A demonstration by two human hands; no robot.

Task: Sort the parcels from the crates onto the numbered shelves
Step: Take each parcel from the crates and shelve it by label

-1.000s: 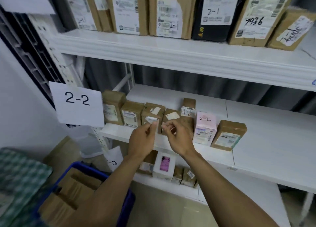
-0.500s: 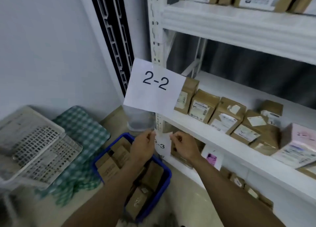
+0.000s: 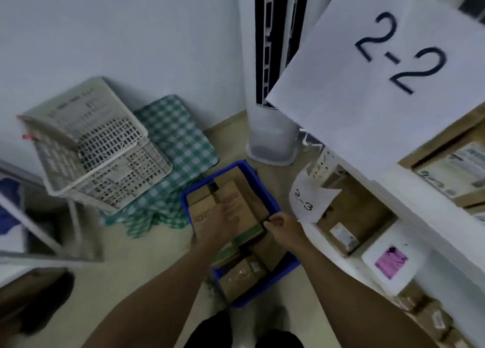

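Observation:
A blue crate [image 3: 245, 165] on the floor holds several brown cardboard parcels. My left hand [image 3: 223, 220] lies with its fingers spread on the top parcel [image 3: 245, 199]. My right hand [image 3: 282, 224] hovers at that parcel's right edge by the crate rim, fingers curled; blur hides whether it holds anything. On the right stands the white shelf unit, with a paper sign "2-2" [image 3: 393, 59] on the upper level and a sign "2-3" [image 3: 304, 202] on the lower level. Brown parcels [image 3: 349, 216] and a white parcel with a pink label [image 3: 388, 261] sit on the 2-3 shelf.
A white perforated crate [image 3: 99, 153] leans tilted on a green checked cloth [image 3: 173, 138] at the left. A white tower unit [image 3: 273, 85] stands against the wall behind the blue crate. A grey metal frame [image 3: 39, 229] is at the far left. Bare floor lies between them.
My view has swung from the 2-2 shelf down to the floor. Both hands dropped from shelf height into the blue crate. The small white item they held is no longer visible.

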